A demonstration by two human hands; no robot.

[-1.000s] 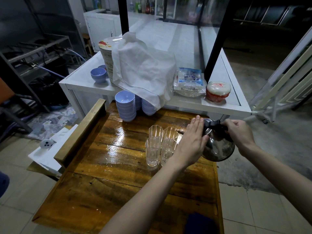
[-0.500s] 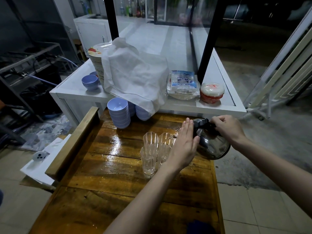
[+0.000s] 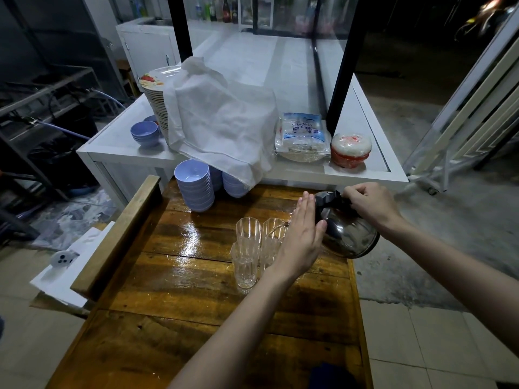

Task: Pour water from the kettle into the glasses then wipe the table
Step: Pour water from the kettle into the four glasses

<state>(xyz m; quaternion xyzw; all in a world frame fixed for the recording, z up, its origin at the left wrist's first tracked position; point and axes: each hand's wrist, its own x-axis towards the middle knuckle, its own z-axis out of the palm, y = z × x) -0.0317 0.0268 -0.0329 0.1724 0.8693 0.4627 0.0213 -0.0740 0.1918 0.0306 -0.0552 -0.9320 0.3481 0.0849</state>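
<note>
A shiny steel kettle (image 3: pixel 348 234) with a black lid and handle hangs tilted to the left over the right edge of the wet wooden table (image 3: pixel 174 276). My right hand (image 3: pixel 370 203) is closed on its black handle. My left hand (image 3: pixel 303 237) lies flat with fingers together against the kettle's left side, near the lid. Several clear glasses (image 3: pixel 247 248) stand clustered just left of that hand; the spout is hidden behind it. I cannot tell whether water is flowing.
Stacks of lilac bowls (image 3: pixel 193 186) stand at the table's far end. Behind is a white counter (image 3: pixel 365 175) with a cloth-covered plate stack (image 3: pixel 219 119), packets and a red-white tub (image 3: pixel 351 150). A dark blue cloth (image 3: pixel 334 377) lies at the near table edge.
The view has shifted slightly. Both hands and the kettle hold nearly the same pose beside the glasses, the kettle staying tilted.
</note>
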